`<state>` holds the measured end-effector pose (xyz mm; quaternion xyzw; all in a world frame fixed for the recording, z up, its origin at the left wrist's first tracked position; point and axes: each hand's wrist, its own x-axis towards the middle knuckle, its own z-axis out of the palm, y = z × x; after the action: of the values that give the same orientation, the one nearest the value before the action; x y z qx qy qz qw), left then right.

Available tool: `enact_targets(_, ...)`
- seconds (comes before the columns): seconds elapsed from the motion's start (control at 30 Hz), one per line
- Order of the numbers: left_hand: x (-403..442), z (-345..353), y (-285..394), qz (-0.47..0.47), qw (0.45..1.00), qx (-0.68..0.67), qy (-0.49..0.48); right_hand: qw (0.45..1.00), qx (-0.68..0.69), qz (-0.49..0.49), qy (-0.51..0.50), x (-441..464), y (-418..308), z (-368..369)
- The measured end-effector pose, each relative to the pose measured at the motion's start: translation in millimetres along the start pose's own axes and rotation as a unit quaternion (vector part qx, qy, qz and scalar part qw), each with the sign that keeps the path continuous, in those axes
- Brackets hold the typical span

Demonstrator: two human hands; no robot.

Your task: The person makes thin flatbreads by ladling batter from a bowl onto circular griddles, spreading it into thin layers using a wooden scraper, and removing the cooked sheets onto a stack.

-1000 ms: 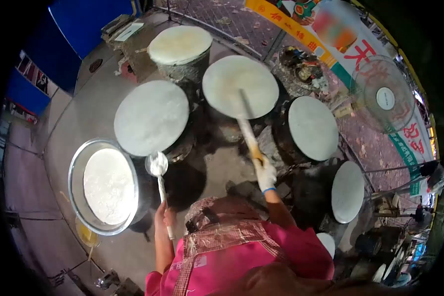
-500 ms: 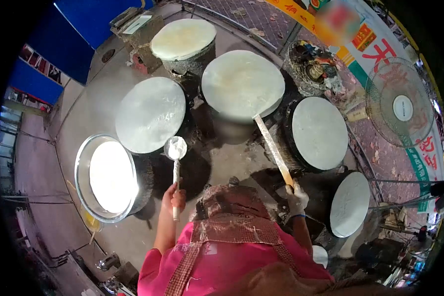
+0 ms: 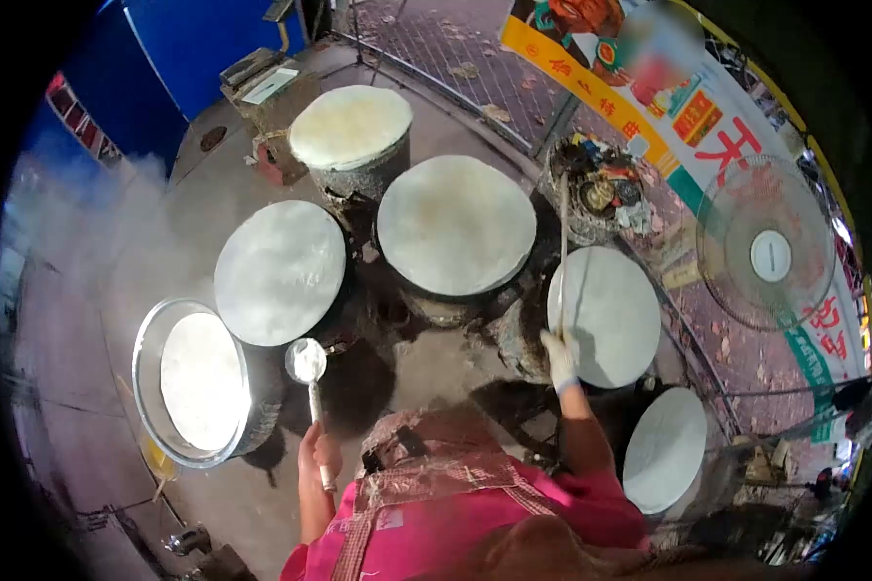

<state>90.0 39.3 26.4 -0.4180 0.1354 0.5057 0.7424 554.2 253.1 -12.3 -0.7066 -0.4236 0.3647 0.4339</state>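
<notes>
My left hand [image 3: 318,455] is closed round the handle of a ladle [image 3: 307,361], whose bowl is coated with white batter. The ladle is near the lower edge of the left white sheet of batter [image 3: 281,271]. My gloved right hand [image 3: 559,358] grips a long thin spatula [image 3: 564,242], seen nearly edge-on and pointing away from me. The spatula passes in front of the right round sheet [image 3: 615,315]; I cannot tell if it touches. The middle round sheet [image 3: 455,223] lies flat on its drum-like stove, slightly browned at its centre.
A metal basin [image 3: 141,402] of white batter stands at left. More round sheets lie on stoves at the back [image 3: 351,126] and lower right [image 3: 665,450]. A bin of rubbish [image 3: 601,194], a round fan [image 3: 770,257] and a printed banner [image 3: 639,136] stand at right.
My right hand has moved up and slightly left; the spatula has left the middle sheet's near edge and turned edge-on, towards the right sheet. The view has tilted, and steam shows at left.
</notes>
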Motion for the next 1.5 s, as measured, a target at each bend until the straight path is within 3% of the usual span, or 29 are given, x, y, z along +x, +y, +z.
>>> enact_targets(0.03, -2.6, 6.7, -10.6, 0.032, 0.999, -0.012, 0.025, 0.994, 0.105, 0.016, -0.018, 46.9, -1.3, 18.7)
enact_targets(0.1, -9.7, 11.3, -27.4, 0.082, 0.995, 0.057, 0.021, 0.99, 0.126, 0.037, 0.045, 136.7, -3.1, 60.3)
enact_targets(0.17, -18.8, 11.8, -38.4, 0.073, 0.997, 0.014, -0.023, 0.984, 0.136, 0.023, 0.111, 206.5, 6.0, 100.8)
enact_targets(0.23, -27.8, 0.6, -40.9, 0.065, 0.996, -0.018, -0.062, 0.964, 0.225, 0.072, 0.12, 207.6, -34.7, 118.4)
enact_targets(0.27, -33.5, -0.6, -44.5, 0.063, 0.995, -0.026, -0.073, 0.958, 0.232, 0.158, 0.063, 204.6, -51.9, 113.8)
enact_targets(0.3, -38.4, -1.3, -48.8, 0.06, 0.994, -0.036, -0.083, 0.957, 0.241, 0.152, 0.058, 225.2, -30.5, 121.9)
enact_targets(0.37, -48.7, -6.9, -47.4, 0.112, 0.989, -0.051, -0.084, 0.976, 0.183, 0.096, 0.07, 218.4, -42.5, 131.9)
enact_targets(0.43, -60.4, -17.4, -38.2, 0.136, 0.985, -0.07, -0.086, 0.995, 0.005, -0.063, 0.075, 250.4, -0.1, 142.6)
enact_targets(0.5, -69.6, -28.3, -19.8, 0.133, 0.983, -0.087, -0.09, 0.98, -0.154, -0.107, 0.071, 223.9, -46.4, 131.6)
enact_targets(0.57, -79.8, -42.3, 5.1, 0.11, 0.986, -0.082, -0.096, 0.949, -0.238, -0.181, 0.1, 160.5, -117.8, 132.3)
enact_targets(0.7, -100.6, -42.4, 43.6, 0.102, 0.988, -0.084, -0.078, 0.9, -0.353, -0.221, 0.126, 91.2, -199.2, 160.7)
enact_targets(0.83, -115.9, -36.6, 74.1, 0.101, 0.989, -0.076, -0.075, 0.861, -0.382, -0.296, 0.158, 74.2, -276.7, 191.1)
enact_targets(0.93, -118.0, -31.3, 89.1, 0.127, 0.985, -0.071, -0.096, 0.865, -0.363, -0.326, 0.117, 75.0, -360.4, 196.3)
enact_targets(1.2, -77.0, -15.4, 91.4, 0.146, 0.966, -0.082, -0.199, 0.834, -0.411, -0.366, 0.042, 228.2, -502.1, 262.5)
enact_targets(1.37, -43.0, 16.8, 67.7, 0.206, 0.936, -0.157, -0.24, 0.738, -0.446, -0.506, -0.011, 231.9, -573.5, 322.6)
enact_targets(1.5, -29.1, 23.0, 61.6, 0.227, 0.93, -0.14, -0.252, 0.637, -0.463, -0.615, -0.04, 223.9, -537.9, 408.1)
